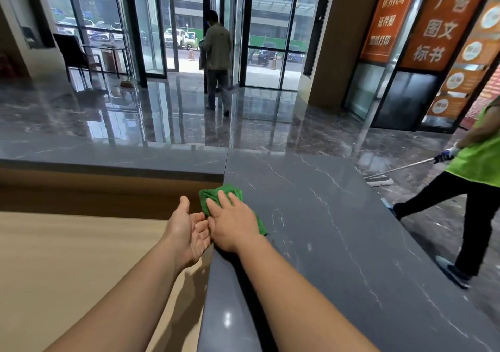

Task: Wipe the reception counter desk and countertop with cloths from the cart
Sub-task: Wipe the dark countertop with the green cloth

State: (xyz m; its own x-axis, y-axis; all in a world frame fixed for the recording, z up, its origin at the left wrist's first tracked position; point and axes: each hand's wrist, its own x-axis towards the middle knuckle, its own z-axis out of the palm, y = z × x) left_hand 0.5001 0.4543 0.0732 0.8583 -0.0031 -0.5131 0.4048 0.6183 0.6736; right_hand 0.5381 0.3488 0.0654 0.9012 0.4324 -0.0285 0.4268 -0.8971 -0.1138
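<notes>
Best wiped in long, overlapping passes along the bench (pixel 324 216) toward its inner edge, keeping the cloth (pixel 226 191) flat under even pressure from the right hand (pixel 233 225), laid open on it with straight fingers. Left hand (pixel 189 230) open too, palm up just off that edge, probably to catch crumbs.

Bench: polished grey stone, white-veined, glossy, square-edged. Below the bench edge, wood top (pixel 67 257): pale, matte. Cloth, at the bench's inner edge: green, fluffy, folded.

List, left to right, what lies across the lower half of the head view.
Wooden desk → left hand → right hand pressing the green cloth → dark countertop → mop head → person in a green vest.
</notes>
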